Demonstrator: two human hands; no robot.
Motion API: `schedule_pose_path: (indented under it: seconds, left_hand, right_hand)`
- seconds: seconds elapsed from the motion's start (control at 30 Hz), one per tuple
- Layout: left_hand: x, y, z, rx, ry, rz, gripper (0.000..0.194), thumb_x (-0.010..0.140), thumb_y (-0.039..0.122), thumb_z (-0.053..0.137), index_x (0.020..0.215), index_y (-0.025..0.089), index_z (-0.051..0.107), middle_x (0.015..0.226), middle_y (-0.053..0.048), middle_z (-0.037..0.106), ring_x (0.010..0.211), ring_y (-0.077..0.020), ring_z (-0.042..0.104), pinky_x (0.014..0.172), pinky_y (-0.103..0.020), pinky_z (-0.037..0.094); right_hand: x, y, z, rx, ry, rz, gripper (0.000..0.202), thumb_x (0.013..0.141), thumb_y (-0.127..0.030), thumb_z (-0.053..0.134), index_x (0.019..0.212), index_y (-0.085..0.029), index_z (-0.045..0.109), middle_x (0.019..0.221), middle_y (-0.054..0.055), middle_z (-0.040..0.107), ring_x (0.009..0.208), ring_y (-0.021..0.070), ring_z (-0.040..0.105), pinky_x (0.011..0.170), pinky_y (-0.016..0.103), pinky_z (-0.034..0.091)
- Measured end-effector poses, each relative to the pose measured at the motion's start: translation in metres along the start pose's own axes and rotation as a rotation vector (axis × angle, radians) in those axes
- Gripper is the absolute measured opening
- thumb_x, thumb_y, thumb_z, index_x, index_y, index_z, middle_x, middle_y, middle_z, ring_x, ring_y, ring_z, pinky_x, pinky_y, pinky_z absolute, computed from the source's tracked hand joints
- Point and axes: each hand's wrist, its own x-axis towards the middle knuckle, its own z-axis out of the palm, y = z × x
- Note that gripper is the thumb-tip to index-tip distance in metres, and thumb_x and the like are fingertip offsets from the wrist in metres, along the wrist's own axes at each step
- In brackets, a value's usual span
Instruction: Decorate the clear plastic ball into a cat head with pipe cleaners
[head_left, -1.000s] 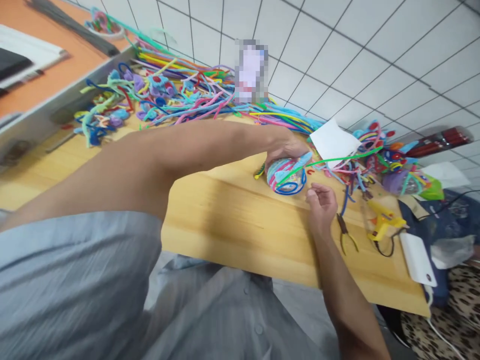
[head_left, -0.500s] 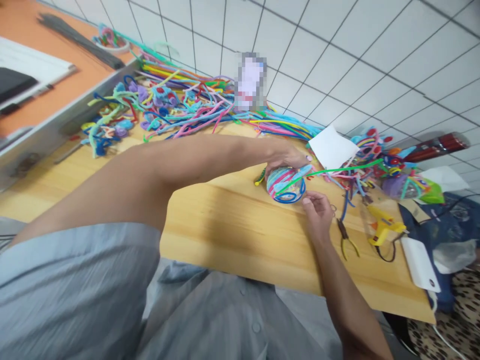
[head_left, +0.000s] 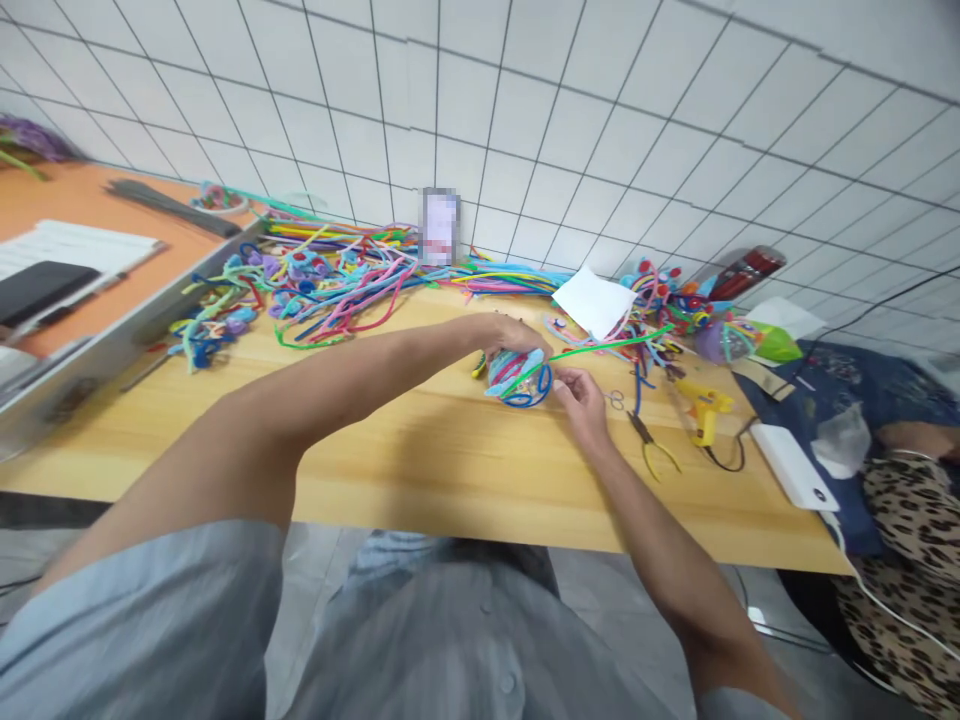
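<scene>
Pale wood makes up the table [head_left: 420, 470], and in the head view both hands meet over its middle around a small ball of coloured pipe cleaners [head_left: 517, 375]. The left hand [head_left: 510, 338] lies over the top of the ball, its fingers curled down and closed on it, so the ball sits just beneath that palm and rests on or just above the wood; which of the two is unclear. The right hand [head_left: 581, 395] is just beside the ball on its right, fingers pinched together at the ball's edge, where a green pipe cleaner [head_left: 607, 345] runs up and away to the right from between the two hands. Just right of the right hand lie a pair of pliers [head_left: 651, 447] with yellow grips, and a little farther right a yellow glue gun [head_left: 701, 408]. Beyond the right hand a white sheet of paper [head_left: 596, 300] rests against a clutter of coloured pieces. Beyond the left hand and off to its left, a long heap of loose pipe cleaners [head_left: 330, 280] spreads along the tiled wall [head_left: 600, 120]. Far left stands an orange surface [head_left: 82, 250].
</scene>
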Motion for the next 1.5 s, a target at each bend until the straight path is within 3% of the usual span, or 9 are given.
schedule_pose_path:
  seconds: [0.37, 0.67, 0.93, 1.07, 1.13, 1.2, 1.27, 1.33, 1.5]
  left_hand:
    - [-0.009, 0.003, 0.000, 0.106, 0.093, -0.066, 0.026, 0.072, 0.045, 0.073, 0.067, 0.022, 0.062, 0.065, -0.005, 0.068, 0.080, -0.0287, 0.073, 0.079, -0.042, 0.064]
    - [0.005, 0.014, -0.004, 0.154, -0.076, -0.104, 0.019, 0.073, 0.040, 0.073, 0.075, 0.022, 0.070, 0.060, -0.004, 0.064, 0.078, -0.0302, 0.073, 0.080, -0.044, 0.064]
    - [0.021, 0.025, -0.006, 0.209, -0.152, -0.049, 0.026, 0.074, 0.045, 0.080, 0.082, 0.020, 0.077, 0.072, -0.008, 0.072, 0.085, -0.0337, 0.072, 0.081, -0.045, 0.063]
    - [0.003, -0.010, -0.021, 0.114, -0.097, 0.067, 0.052, 0.094, 0.067, 0.057, 0.117, 0.025, 0.079, 0.121, -0.011, 0.081, 0.115, -0.0341, 0.073, 0.093, -0.041, 0.063]
    - [-0.013, -0.041, -0.026, -0.036, -0.041, 0.262, 0.066, 0.096, 0.076, 0.052, 0.139, 0.030, 0.072, 0.154, -0.012, 0.067, 0.141, -0.0348, 0.063, 0.107, -0.043, 0.059]
    - [-0.028, -0.071, -0.025, -0.133, -0.019, 0.434, 0.087, 0.088, 0.086, 0.062, 0.158, 0.034, 0.056, 0.174, -0.011, 0.048, 0.159, -0.0346, 0.048, 0.120, -0.046, 0.052]
    - [-0.037, -0.095, -0.016, -0.186, -0.007, 0.538, 0.118, 0.072, 0.090, 0.079, 0.168, 0.034, 0.041, 0.181, -0.014, 0.037, 0.167, -0.0372, 0.038, 0.127, -0.050, 0.046]
    - [-0.039, -0.108, -0.001, -0.142, 0.110, 0.578, 0.136, 0.062, 0.086, 0.089, 0.173, 0.031, 0.031, 0.184, -0.016, 0.026, 0.171, -0.0396, 0.029, 0.137, -0.053, 0.034]
    - [-0.027, -0.115, 0.034, 0.060, 0.275, 0.763, 0.145, 0.060, 0.079, 0.095, 0.175, 0.028, 0.023, 0.181, -0.021, 0.027, 0.171, -0.0440, 0.026, 0.142, -0.059, 0.020]
  right_hand:
    - [0.005, -0.004, 0.004, 0.066, -0.022, -0.045, 0.056, 0.079, -0.073, 0.080, 0.102, -0.022, 0.073, 0.093, 0.002, 0.077, 0.082, 0.0203, 0.065, 0.079, 0.036, 0.054]
    - [0.006, -0.008, 0.001, 0.132, 0.073, -0.033, 0.054, 0.085, -0.073, 0.076, 0.108, -0.024, 0.069, 0.085, -0.002, 0.063, 0.072, 0.0172, 0.057, 0.066, 0.031, 0.048]
    - [0.009, -0.017, 0.013, 0.140, 0.156, 0.018, 0.041, 0.079, -0.062, 0.085, 0.092, -0.025, 0.071, 0.081, 0.000, 0.071, 0.071, 0.0182, 0.062, 0.068, 0.034, 0.055]
    - [0.004, -0.022, 0.014, 0.131, 0.182, 0.044, 0.034, 0.081, -0.057, 0.085, 0.088, -0.025, 0.073, 0.078, 0.000, 0.072, 0.071, 0.0184, 0.064, 0.068, 0.034, 0.057]
    - [0.003, -0.023, 0.014, 0.134, 0.190, 0.063, 0.033, 0.082, -0.055, 0.085, 0.088, -0.025, 0.074, 0.077, 0.000, 0.072, 0.070, 0.0183, 0.064, 0.068, 0.034, 0.057]
    - [0.003, -0.024, 0.014, 0.140, 0.191, 0.084, 0.033, 0.083, -0.055, 0.085, 0.087, -0.025, 0.074, 0.075, 0.000, 0.072, 0.069, 0.0183, 0.064, 0.067, 0.034, 0.057]
    - [0.003, -0.023, 0.015, 0.144, 0.188, 0.102, 0.034, 0.082, -0.056, 0.085, 0.087, -0.024, 0.074, 0.075, 0.000, 0.073, 0.069, 0.0183, 0.065, 0.067, 0.034, 0.058]
    - [0.005, -0.024, 0.015, 0.145, 0.185, 0.118, 0.035, 0.082, -0.057, 0.085, 0.086, -0.024, 0.075, 0.076, 0.000, 0.073, 0.070, 0.0182, 0.065, 0.068, 0.034, 0.058]
    - [0.007, -0.032, 0.012, 0.119, 0.134, 0.158, 0.036, 0.085, -0.058, 0.081, 0.080, -0.024, 0.071, 0.073, -0.002, 0.070, 0.069, 0.0170, 0.062, 0.069, 0.032, 0.055]
